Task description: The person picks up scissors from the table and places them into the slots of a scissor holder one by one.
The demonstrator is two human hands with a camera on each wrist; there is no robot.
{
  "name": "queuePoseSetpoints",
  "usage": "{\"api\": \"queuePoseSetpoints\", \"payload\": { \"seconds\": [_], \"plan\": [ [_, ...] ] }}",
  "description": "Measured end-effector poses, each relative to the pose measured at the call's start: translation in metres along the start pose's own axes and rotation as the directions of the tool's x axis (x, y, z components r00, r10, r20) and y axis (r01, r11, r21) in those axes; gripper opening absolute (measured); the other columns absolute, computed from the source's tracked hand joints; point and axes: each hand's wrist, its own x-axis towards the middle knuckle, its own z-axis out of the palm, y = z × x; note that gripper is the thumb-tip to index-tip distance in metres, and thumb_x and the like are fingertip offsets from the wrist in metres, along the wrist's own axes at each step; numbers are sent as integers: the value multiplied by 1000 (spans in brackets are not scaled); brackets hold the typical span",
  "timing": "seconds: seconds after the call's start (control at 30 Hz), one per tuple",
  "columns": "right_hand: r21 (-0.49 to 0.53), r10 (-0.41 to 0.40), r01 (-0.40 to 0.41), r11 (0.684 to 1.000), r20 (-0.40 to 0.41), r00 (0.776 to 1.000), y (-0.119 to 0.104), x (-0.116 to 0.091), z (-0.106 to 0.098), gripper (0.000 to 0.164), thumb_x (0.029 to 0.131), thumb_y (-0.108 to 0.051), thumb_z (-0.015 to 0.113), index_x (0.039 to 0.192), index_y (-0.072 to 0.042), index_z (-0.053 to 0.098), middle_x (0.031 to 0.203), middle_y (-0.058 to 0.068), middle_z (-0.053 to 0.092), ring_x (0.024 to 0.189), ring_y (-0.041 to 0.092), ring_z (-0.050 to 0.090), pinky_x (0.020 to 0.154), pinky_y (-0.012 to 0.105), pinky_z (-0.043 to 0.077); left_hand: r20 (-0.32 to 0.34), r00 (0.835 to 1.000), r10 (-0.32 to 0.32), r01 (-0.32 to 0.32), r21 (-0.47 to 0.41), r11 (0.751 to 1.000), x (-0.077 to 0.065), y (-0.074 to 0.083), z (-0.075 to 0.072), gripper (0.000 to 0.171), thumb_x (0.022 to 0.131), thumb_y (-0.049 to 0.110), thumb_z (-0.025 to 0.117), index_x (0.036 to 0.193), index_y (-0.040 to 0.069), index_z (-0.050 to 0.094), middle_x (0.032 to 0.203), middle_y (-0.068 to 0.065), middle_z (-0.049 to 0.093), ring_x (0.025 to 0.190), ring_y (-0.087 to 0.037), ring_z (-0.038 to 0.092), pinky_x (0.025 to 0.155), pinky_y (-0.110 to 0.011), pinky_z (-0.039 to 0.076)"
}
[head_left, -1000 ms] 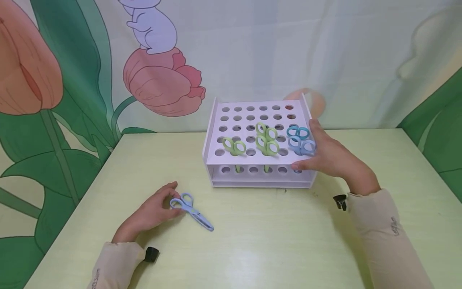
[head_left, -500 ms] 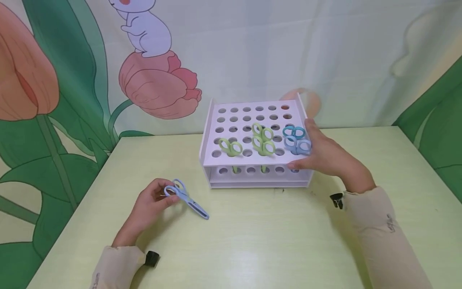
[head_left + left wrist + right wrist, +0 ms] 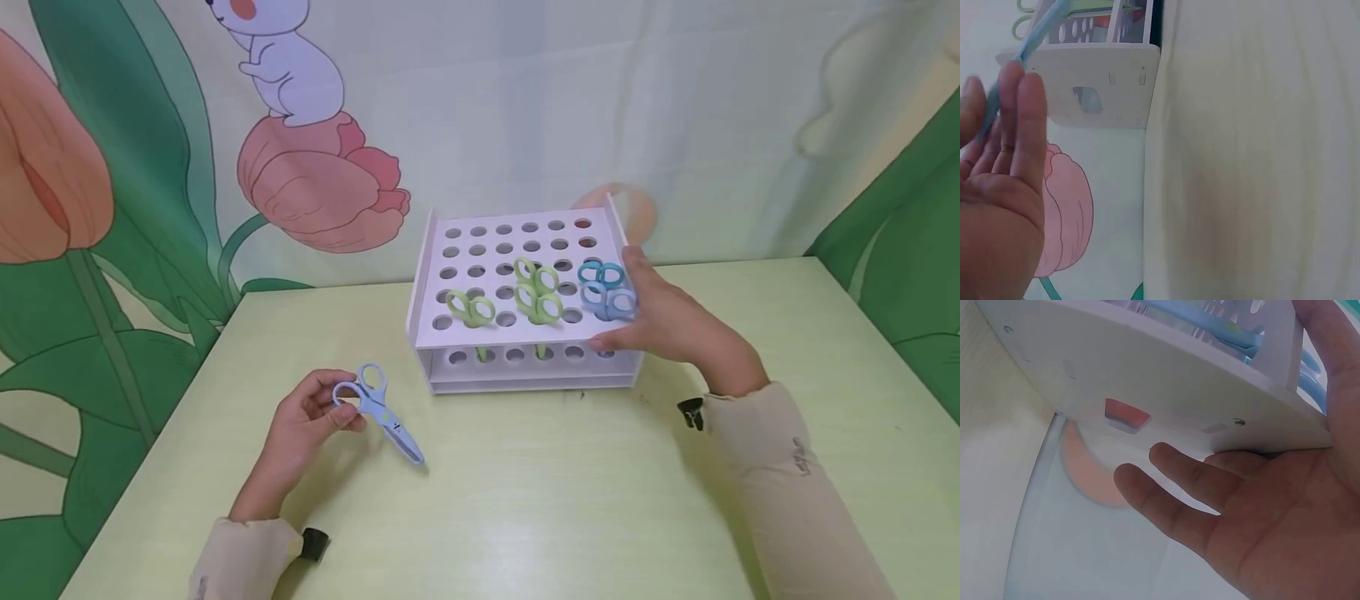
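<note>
My left hand [image 3: 300, 421] pinches a pair of light blue scissors [image 3: 390, 423] by one handle loop, blades pointing down and to the right over the table. In the left wrist view the scissors [image 3: 1038, 34] run up from between thumb and fingers. A white rack [image 3: 506, 319] with rows of round holes stands at the back. My right hand [image 3: 675, 321] holds its right side, thumb over the front edge. Green scissors [image 3: 471, 309] hang in the rack, as do more green ones [image 3: 538, 304], teal scissors [image 3: 601, 274] and light blue scissors [image 3: 609, 301].
The pale wood-look table [image 3: 525, 492] carries the rack near its back edge. Behind it hangs a backdrop [image 3: 480, 108] printed with tulips and a rabbit. The rack's side wall [image 3: 1172, 406] has a small cut-out and screws.
My left hand has raised the light blue scissors off the table and turned their blades more downward. My right hand stays on the rack. The head view has shifted slightly.
</note>
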Motion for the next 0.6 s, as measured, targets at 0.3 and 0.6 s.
{"api": "queuePoseSetpoints", "payload": {
  "seconds": [0.3, 0.6],
  "plan": [
    [-2, -4, 4, 1000, -4, 1000, 1, -1, 1, 141, 72, -51, 89, 160, -20, -17, 159, 15, 25, 124, 32, 41, 105, 53, 35, 18, 998, 63, -64, 28, 998, 2, 6, 7, 20, 102, -3, 53, 112, -20, 58, 93, -6, 73, 77, -20, 74, 75, -37, 58],
    [-5, -24, 24, 1000, -16, 1000, 4, 0, 0, 140, 73, -51, 89, 161, -17, -15, 162, 14, 21, 125, 32, 40, 106, 53, 34, -58, 995, 80, -70, 165, 984, 8, 15, 19, 18, 102, -3, 55, 105, -18, 64, 88, -5, 73, 67, -17, 72, 67, -33, 59]
  ]
}}
